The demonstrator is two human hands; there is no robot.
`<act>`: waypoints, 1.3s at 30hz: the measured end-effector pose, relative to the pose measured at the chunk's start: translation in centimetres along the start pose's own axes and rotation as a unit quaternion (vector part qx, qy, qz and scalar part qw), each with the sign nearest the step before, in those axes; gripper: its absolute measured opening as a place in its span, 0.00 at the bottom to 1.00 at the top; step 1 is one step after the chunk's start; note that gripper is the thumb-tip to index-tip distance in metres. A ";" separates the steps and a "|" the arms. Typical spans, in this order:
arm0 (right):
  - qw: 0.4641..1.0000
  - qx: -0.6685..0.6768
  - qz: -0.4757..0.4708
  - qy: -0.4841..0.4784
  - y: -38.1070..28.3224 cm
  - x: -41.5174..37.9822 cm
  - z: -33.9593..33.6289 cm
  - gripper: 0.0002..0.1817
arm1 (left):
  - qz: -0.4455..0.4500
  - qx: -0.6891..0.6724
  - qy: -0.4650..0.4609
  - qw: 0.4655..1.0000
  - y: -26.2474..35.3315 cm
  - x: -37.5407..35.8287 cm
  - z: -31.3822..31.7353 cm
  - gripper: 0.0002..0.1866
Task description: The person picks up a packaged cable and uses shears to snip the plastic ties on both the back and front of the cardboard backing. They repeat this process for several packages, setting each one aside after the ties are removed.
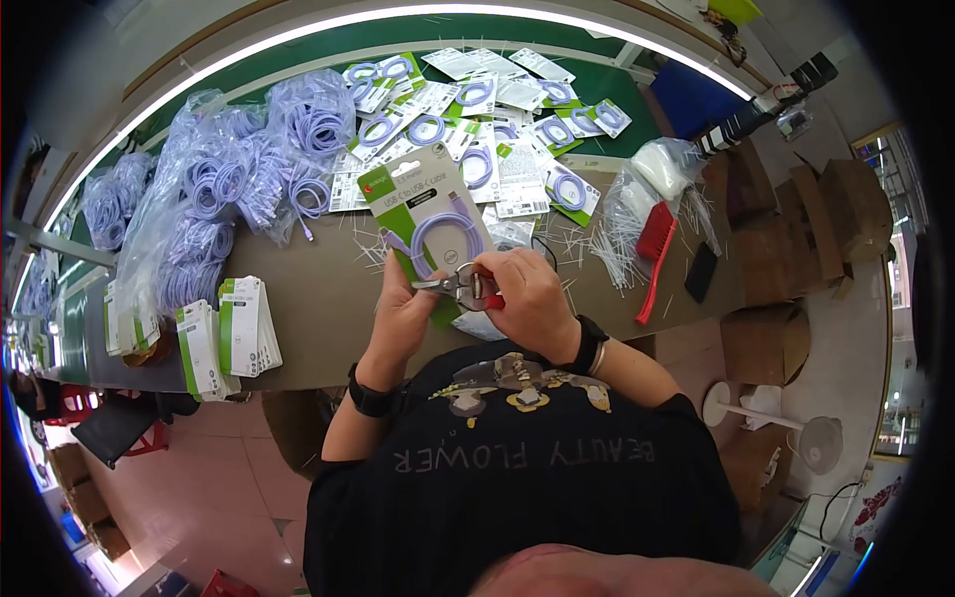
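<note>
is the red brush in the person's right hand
No, the right hand holds red-handled cutters, and the red brush lies on the table.

Brightly lit scene under a white strip light (pixel 438 11), bowed by wide-angle distortion; small glints on the plastic bags (pixel 316 99); centre fairly sharp, periphery stretched and softer, corners darkened to black
</note>
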State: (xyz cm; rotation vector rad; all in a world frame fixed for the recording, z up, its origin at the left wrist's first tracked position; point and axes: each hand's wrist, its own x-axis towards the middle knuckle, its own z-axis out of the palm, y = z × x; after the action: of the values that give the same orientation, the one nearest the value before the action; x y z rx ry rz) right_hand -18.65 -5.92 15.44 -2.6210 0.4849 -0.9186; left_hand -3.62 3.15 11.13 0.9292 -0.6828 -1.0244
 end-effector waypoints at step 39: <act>0.438 0.764 0.454 -0.135 16.8 -14.3 -6.7 0.42 | -0.123 0.303 0.363 0.872 -15.8 20.0 -9.4 0.26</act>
State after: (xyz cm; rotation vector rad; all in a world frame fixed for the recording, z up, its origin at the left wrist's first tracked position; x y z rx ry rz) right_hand -36.99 -16.19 5.95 -0.5024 0.4565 -0.1505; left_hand 5.46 -15.81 -6.08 1.8670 -0.2296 -0.5824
